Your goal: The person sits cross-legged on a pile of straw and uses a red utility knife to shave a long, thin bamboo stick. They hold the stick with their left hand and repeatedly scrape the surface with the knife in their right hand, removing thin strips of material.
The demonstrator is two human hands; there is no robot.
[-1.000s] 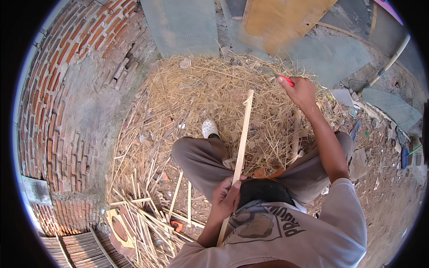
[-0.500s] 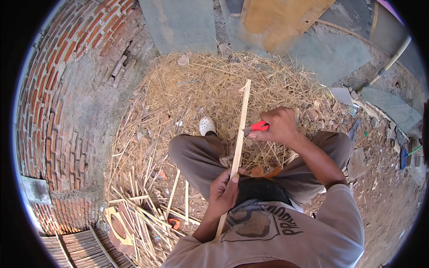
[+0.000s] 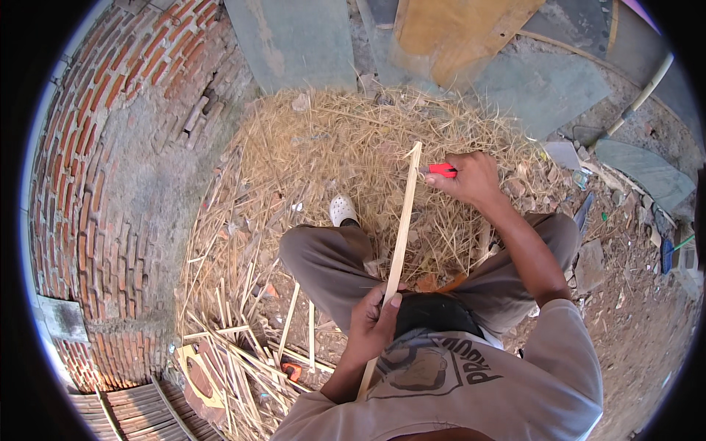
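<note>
My left hand [image 3: 375,321] is closed round the lower part of a long, pale bamboo strip [image 3: 404,224], which slants up and away from my body. Near the strip's far end a thin curled shaving sticks out. My right hand [image 3: 473,178] grips a red-handled utility knife [image 3: 441,170], its blade against the right edge of the strip close to that far end. The strip's lower end runs past my left wrist along my shirt. Between my knees lies a dark pad [image 3: 434,314].
Cut bamboo strips [image 3: 243,367] lie piled at the lower left, with an orange and black tool [image 3: 292,370] among them. Shavings [image 3: 346,140] cover the ground ahead. A brick wall [image 3: 95,198] rises on the left; sheets of board [image 3: 301,44] lean at the back.
My right hand has moved the knife away from me along the strip, toward its far end. The strip has shifted slightly right, with my left hand still holding it.
</note>
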